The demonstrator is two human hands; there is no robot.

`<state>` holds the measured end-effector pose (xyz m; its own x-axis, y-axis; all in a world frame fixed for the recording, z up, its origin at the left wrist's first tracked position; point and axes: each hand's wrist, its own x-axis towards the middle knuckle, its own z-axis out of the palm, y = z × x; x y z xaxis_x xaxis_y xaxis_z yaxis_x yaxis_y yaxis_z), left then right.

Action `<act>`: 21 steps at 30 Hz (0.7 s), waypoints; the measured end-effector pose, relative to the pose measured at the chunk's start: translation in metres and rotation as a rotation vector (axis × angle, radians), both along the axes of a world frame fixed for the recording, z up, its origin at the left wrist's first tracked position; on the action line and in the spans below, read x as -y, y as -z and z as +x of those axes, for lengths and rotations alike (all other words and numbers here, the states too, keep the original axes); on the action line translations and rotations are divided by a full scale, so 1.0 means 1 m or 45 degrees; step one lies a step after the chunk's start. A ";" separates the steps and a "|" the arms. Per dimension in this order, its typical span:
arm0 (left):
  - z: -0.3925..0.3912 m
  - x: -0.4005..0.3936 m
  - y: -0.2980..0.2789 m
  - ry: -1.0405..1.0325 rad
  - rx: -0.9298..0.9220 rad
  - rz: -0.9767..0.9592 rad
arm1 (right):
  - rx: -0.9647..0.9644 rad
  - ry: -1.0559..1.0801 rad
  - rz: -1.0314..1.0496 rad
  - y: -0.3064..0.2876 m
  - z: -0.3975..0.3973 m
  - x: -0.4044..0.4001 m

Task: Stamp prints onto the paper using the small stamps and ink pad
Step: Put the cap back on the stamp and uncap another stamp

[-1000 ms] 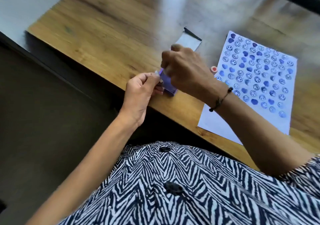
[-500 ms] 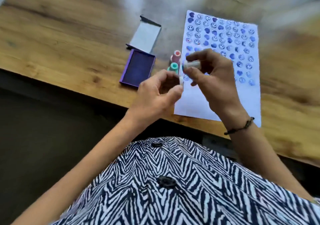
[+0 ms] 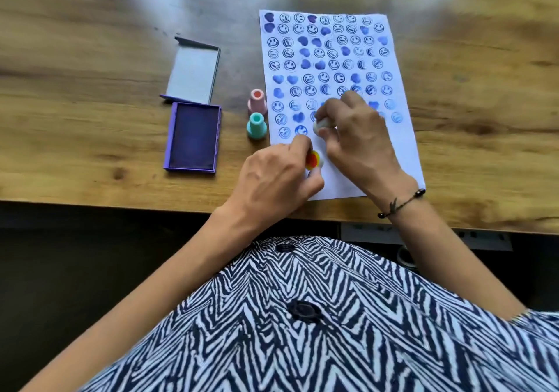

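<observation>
Now pressing a white stamp (image 3: pixel 321 125) onto the lower rows of the printed paper (image 3: pixel 402 137), right hand (image 3: pixel 357 137) fingers closed around it. Left hand (image 3: pixel 272 180) pinching an orange-and-yellow stamp (image 3: pixel 312 160) at the sheet's near corner. Beside the paper on the counter (image 3: pixel 90 89): pink stamp (image 3: pixel 257 101), teal stamp (image 3: pixel 256 125), open purple ink pad (image 3: pixel 193 137), lid (image 3: pixel 193 74) behind.

A wooden tabletop (image 3: pixel 90 44) is seen, on which a sheet of paper (image 3: pixel 402 137) covered in blue prints is laid. Left of it, a pink stamp (image 3: pixel 257 101) and a teal stamp (image 3: pixel 256 126) are stood upright; farther left, an open purple ink pad (image 3: pixel 193 137) is placed, its lid (image 3: pixel 193 74) just behind.
</observation>
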<state>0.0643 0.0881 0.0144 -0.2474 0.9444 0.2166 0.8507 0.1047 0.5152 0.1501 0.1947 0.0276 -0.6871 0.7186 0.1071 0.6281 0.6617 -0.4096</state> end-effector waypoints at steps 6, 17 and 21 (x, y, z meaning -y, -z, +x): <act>-0.006 0.002 0.001 -0.002 0.107 -0.003 | 0.144 -0.036 0.101 -0.001 -0.004 -0.001; -0.010 0.005 -0.004 -0.002 0.245 -0.070 | 0.310 -0.074 0.153 -0.001 -0.014 -0.001; -0.010 0.006 -0.005 -0.013 0.276 -0.071 | 0.314 -0.092 0.125 -0.002 -0.013 0.000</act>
<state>0.0539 0.0823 0.0195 -0.2920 0.9507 0.1047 0.7192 0.1461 0.6793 0.1371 0.1943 0.0297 -0.7504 0.6610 -0.0033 0.6505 0.7375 -0.1816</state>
